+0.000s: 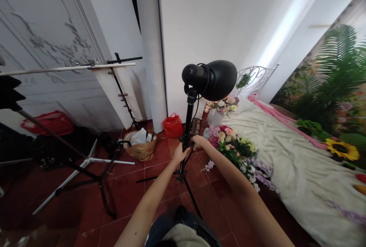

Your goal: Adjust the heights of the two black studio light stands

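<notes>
A black studio lamp with a round reflector tops a black light stand in front of me. Its cable is looped around the lamp's neck. My left hand is closed around the stand's pole, below its upper joint. Just to the right, my right hand is closed at a knob on the pole's side; the fingertips are partly hidden. Two of the stand's legs show spread on the red tiled floor.
On the left are a white crossbar and another black stand. A straw bag and a red bag rest near the wall. Flower bunches stand beside a bed with a pale cover on the right.
</notes>
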Motion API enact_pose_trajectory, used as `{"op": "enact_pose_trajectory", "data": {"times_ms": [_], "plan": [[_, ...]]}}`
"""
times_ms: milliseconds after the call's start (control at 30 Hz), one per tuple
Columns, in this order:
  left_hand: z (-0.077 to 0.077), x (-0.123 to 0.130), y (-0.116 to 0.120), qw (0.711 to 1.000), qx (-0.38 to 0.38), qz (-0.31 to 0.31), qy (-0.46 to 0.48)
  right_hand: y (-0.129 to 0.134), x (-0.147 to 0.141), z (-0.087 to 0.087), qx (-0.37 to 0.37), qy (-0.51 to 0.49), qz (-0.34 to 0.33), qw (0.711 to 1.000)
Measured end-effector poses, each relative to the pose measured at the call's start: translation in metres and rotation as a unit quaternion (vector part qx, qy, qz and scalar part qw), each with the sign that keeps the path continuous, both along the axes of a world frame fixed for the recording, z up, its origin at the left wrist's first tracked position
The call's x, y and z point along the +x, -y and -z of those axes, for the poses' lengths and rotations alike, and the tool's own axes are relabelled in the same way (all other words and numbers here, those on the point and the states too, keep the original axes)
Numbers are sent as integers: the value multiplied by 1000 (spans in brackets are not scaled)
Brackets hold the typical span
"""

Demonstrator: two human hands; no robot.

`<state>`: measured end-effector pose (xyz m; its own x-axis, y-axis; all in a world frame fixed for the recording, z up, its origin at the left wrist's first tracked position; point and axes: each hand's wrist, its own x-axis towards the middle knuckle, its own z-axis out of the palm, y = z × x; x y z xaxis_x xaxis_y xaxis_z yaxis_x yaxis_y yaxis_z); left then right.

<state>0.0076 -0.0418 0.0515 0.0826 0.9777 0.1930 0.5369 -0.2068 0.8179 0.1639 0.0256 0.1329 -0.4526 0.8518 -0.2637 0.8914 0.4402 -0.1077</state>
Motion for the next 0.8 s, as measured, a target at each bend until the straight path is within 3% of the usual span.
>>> {"op": "enact_pose_trajectory", "data": {"times_ms": [133,267,467,667,800], "plan": [[5,-3,-3,999,-3,15,-35,-9,8,-1,-19,13,-51,998],[3,-3,-5,998,-26,16,-55,-9,8,3,-18,-15,-24,999],[1,-3,-6,996,-41,26,-77,-16,-1,-1,-49,44,-27,997],[-2,-3,-4,996,-55,21,-72,-8,1,-5,-8,22,-10,1000],[-2,-5,-3,995,-57,29,-76,10,0,-5,32,22,5,999]]}}
